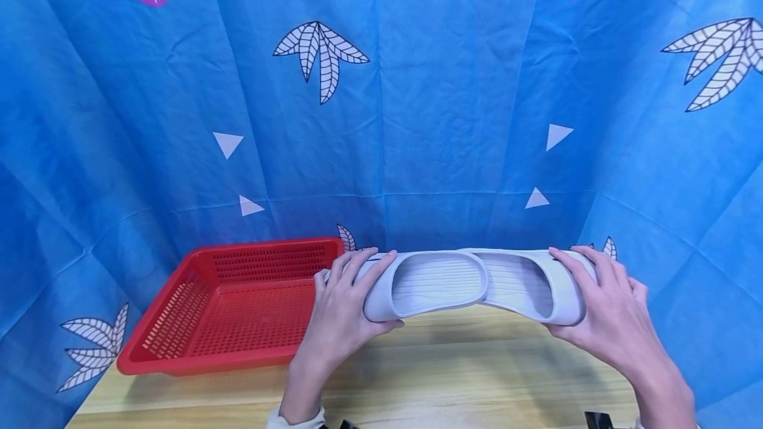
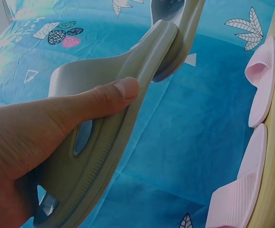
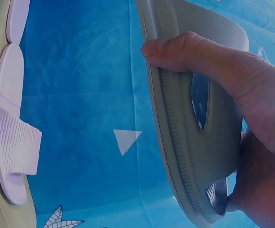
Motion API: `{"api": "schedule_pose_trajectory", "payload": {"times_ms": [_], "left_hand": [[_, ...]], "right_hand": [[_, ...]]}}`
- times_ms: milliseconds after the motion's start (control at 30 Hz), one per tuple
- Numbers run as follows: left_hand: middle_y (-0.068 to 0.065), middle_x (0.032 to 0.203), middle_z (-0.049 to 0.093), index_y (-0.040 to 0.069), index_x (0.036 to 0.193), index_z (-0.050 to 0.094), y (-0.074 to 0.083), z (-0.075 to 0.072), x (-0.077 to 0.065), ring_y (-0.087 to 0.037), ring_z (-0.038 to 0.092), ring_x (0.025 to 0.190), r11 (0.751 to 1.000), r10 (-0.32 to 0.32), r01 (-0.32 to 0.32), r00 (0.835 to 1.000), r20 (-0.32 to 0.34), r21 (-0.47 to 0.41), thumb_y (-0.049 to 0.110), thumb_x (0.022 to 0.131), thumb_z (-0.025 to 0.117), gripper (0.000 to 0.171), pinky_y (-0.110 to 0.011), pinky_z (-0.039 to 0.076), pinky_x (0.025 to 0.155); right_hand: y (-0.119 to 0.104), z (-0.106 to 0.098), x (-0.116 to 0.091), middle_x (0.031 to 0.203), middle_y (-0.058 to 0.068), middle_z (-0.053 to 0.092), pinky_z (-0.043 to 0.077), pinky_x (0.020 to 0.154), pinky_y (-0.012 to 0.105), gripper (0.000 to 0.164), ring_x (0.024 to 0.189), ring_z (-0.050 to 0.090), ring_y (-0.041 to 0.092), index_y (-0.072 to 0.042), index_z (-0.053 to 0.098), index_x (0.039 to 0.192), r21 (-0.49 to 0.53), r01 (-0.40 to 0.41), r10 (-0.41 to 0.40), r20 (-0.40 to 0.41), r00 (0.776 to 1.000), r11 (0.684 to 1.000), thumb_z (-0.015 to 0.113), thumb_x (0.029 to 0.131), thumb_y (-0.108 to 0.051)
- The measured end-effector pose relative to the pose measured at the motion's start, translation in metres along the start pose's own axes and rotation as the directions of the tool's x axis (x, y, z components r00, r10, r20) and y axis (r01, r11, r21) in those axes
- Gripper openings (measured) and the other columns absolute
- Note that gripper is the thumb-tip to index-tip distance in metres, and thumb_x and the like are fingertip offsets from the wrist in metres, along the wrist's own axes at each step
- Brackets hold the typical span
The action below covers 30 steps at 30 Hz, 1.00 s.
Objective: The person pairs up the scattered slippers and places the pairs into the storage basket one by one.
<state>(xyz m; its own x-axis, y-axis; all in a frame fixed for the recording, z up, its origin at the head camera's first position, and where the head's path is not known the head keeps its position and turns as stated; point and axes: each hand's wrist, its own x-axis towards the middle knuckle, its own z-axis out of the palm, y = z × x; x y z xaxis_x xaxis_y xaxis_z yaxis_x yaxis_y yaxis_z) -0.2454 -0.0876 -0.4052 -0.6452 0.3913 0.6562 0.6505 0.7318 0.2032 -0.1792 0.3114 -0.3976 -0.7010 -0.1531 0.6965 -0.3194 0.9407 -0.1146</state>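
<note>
In the head view my left hand [image 1: 340,313] grips a pale grey slide slipper [image 1: 438,283] by its strap end. My right hand [image 1: 614,313] holds a matching slipper [image 1: 515,283] the same way. Both slippers are raised off the table, their heel ends overlapping between the hands, with the left one in front. In the left wrist view the thumb [image 2: 127,88] presses along the sole's edge. The right wrist view likewise has the thumb [image 3: 156,47] on the sole's rim. A pair of pink slippers, including one ribbed slipper [image 3: 18,142], rests on the table beyond.
A red perforated plastic basket [image 1: 208,363] stands to the left on the wooden table [image 1: 441,376]. Blue patterned cloth [image 1: 441,118] hangs at the back and both sides. In the head view the pink slippers are hidden behind the raised pair.
</note>
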Motion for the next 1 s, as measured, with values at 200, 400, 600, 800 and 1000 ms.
{"api": "schedule_pose_trajectory", "payload": {"times_ms": [200, 400, 600, 800, 1000], "left_hand": [[-0.001, 0.149, 0.051, 0.042, 0.154, 0.044, 0.0012, -0.0002, -0.0005, -0.026, 0.042, 0.134, 1.000, -0.003, 0.003, 1.000, 0.006, -0.008, 0.054, 0.058, 0.098, 0.111, -0.053, 0.040, 0.090], [-0.002, 0.149, 0.052, 0.041, 0.154, 0.045, 0.0021, 0.0000, -0.0007, -0.028, 0.043, 0.134, 1.000, 0.003, -0.003, 1.000, 0.006, -0.006, 0.054, 0.057, 0.098, 0.111, -0.054, 0.041, 0.089], [-0.003, 0.149, 0.052, 0.040, 0.153, 0.046, 0.0024, 0.0001, -0.0012, -0.028, 0.043, 0.134, 1.000, 0.004, -0.004, 1.000, 0.004, -0.007, 0.053, 0.056, 0.098, 0.111, -0.054, 0.041, 0.090], [-0.001, 0.149, 0.051, 0.041, 0.153, 0.045, 0.0036, 0.0008, -0.0013, -0.025, 0.042, 0.136, 1.000, 0.006, -0.005, 1.000, 0.012, -0.016, 0.052, 0.056, 0.098, 0.111, -0.052, 0.041, 0.091], [-0.002, 0.149, 0.051, 0.040, 0.154, 0.045, 0.0044, 0.0017, -0.0008, -0.025, 0.042, 0.136, 0.999, 0.022, -0.022, 1.000, 0.005, -0.026, 0.052, 0.056, 0.099, 0.112, -0.052, 0.040, 0.091]], "right_hand": [[-0.0013, -0.0012, 0.0005, 0.140, 0.020, 0.048, 0.031, 0.078, 0.067, 0.119, 0.121, 0.041, 0.046, -0.021, 0.055, 0.146, 0.001, 0.005, -0.005, 0.002, 1.000, 1.000, 0.100, 0.037, -0.032], [-0.0025, -0.0020, 0.0001, 0.140, 0.020, 0.048, 0.031, 0.077, 0.067, 0.117, 0.122, 0.041, 0.046, -0.020, 0.055, 0.146, -0.003, 0.013, -0.013, -0.003, 1.000, 1.000, 0.099, 0.037, -0.032], [-0.0042, -0.0023, 0.0000, 0.141, 0.020, 0.048, 0.031, 0.078, 0.066, 0.118, 0.122, 0.041, 0.046, -0.021, 0.055, 0.147, 0.001, 0.008, -0.008, 0.002, 1.000, 1.000, 0.100, 0.038, -0.031], [-0.0053, 0.0001, 0.0004, 0.140, 0.019, 0.048, 0.031, 0.077, 0.066, 0.117, 0.119, 0.043, 0.044, -0.021, 0.055, 0.146, -0.001, 0.013, -0.013, 0.001, 1.000, 1.000, 0.099, 0.039, -0.033], [-0.0064, 0.0010, 0.0012, 0.140, 0.019, 0.048, 0.031, 0.077, 0.066, 0.116, 0.123, 0.042, 0.043, -0.021, 0.055, 0.146, 0.003, 0.022, -0.022, 0.004, 1.000, 1.000, 0.099, 0.040, -0.033]]}}
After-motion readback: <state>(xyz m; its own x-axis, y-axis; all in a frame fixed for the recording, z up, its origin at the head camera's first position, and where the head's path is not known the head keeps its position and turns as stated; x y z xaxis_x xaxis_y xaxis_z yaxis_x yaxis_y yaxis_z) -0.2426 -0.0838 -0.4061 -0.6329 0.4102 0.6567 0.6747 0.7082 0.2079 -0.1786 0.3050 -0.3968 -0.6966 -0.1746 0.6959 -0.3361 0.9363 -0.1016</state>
